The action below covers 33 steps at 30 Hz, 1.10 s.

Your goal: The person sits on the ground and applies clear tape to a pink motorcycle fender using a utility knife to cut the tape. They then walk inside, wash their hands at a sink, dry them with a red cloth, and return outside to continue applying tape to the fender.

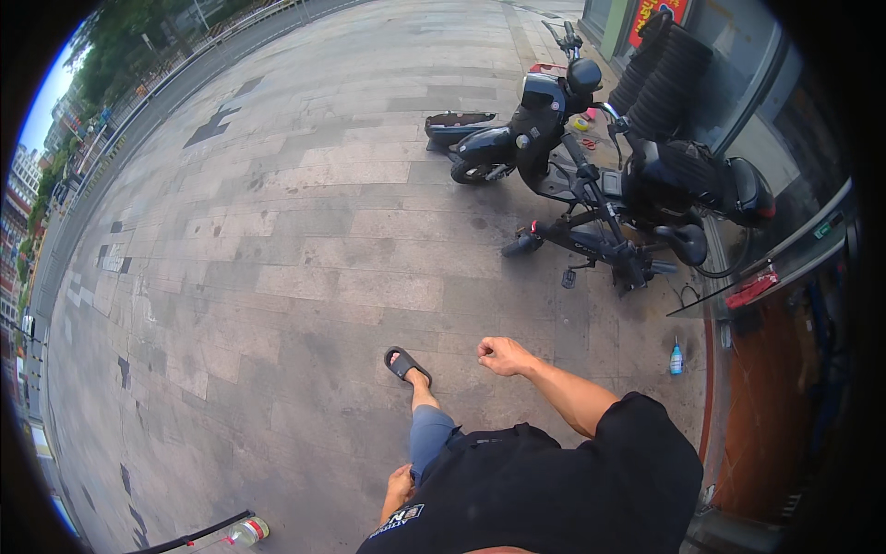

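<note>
The right hand (503, 355), right of the middle of the picture, is curled up small; I can't tell if anything is inside. The left hand (400, 483), low down, is by the blue-gray shorts (431, 439), and its grip is hidden. The small black bike (604, 249) is at the upper right, apart from both hands. It looks heavy and stiff; its thick main bar (589, 242) seems good to hold.

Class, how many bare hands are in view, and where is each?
2: the right hand, loosely curled, over the paving; the left hand, beside the blue-grey shorts. Distant ones may be hidden.
</note>
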Each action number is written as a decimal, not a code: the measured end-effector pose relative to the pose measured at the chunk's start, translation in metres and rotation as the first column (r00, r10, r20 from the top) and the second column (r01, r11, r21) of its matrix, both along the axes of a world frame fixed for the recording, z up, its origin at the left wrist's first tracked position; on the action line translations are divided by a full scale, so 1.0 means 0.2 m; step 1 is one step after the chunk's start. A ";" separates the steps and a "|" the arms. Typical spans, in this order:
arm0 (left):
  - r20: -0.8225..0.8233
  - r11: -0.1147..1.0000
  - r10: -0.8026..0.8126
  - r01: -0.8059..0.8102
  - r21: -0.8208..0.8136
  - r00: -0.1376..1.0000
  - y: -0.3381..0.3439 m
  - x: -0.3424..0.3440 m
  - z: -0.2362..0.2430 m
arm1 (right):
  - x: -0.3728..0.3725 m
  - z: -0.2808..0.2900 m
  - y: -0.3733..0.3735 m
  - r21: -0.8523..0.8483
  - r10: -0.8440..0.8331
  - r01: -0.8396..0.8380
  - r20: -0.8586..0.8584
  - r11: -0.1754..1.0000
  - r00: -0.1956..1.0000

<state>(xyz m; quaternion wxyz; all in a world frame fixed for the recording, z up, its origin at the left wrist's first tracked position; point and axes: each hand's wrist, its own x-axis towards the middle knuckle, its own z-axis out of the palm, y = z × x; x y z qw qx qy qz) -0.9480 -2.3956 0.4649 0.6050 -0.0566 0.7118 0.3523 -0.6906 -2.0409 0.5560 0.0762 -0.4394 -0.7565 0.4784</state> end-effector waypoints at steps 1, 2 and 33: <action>-0.051 1.000 0.002 -0.002 0.011 0.999 0.14 -0.10 -0.02 | -0.07 -0.06 0.12 -0.057 -0.043 0.048 0.093 0.997 0.995; -0.106 1.000 0.002 0.000 0.014 0.994 0.28 -0.23 -0.03 | -0.12 -0.13 0.22 -0.085 -0.085 0.097 0.137 0.992 0.987; -0.562 0.553 -0.702 0.832 -0.045 0.436 5.77 -2.51 -0.14 | -1.52 -0.58 5.55 -0.242 -0.634 0.605 -0.060 0.758 0.771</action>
